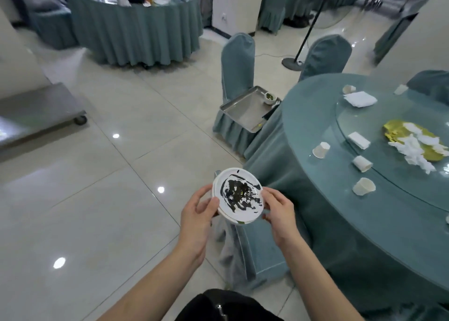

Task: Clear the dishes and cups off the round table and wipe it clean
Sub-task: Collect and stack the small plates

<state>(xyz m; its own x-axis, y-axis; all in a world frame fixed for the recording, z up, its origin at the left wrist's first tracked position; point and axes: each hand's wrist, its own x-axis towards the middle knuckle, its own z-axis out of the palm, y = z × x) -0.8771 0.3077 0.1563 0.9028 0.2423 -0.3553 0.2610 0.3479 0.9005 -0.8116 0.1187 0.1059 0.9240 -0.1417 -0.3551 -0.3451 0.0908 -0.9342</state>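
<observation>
Left hand (198, 213) clamped on the left rim of the plate stack (238, 195), thumb over the top edge, fingers curled beneath. Right hand (279, 210) clamped on the right rim, thumb on top, fingers under. Hands apart, one either side of the stack, held in the air above the floor, just left of the round table (315, 175).

Stack: two white plates visible at the near edge, exact count not discernible. Round, so no long axis; tilted, face turned up and toward the camera, far rim higher than near rim. Top plate smeared with dark sauce.

Beyond the hands, up and slightly right: one metal tray (245, 108) resting on a covered chair (237, 60), long axis running from near-left to far-right. One small bowl (270, 97) with green residue in the tray's far corner.

Right of the hands, on the round table: five paper cups counted. Three lying on their sides or crushed on the near part: first cup (321, 150), mouth facing down-left; second cup (362, 163), mouth facing right; third cup (363, 186), crumpled. Two more at the far edge: fourth cup (349, 89) and fifth cup (400, 89). Two folded napkins: larger napkin (360, 99), smaller napkin (359, 140). One gold platter (398, 128) under crumpled tissue on the glass turntable (388, 175).
</observation>
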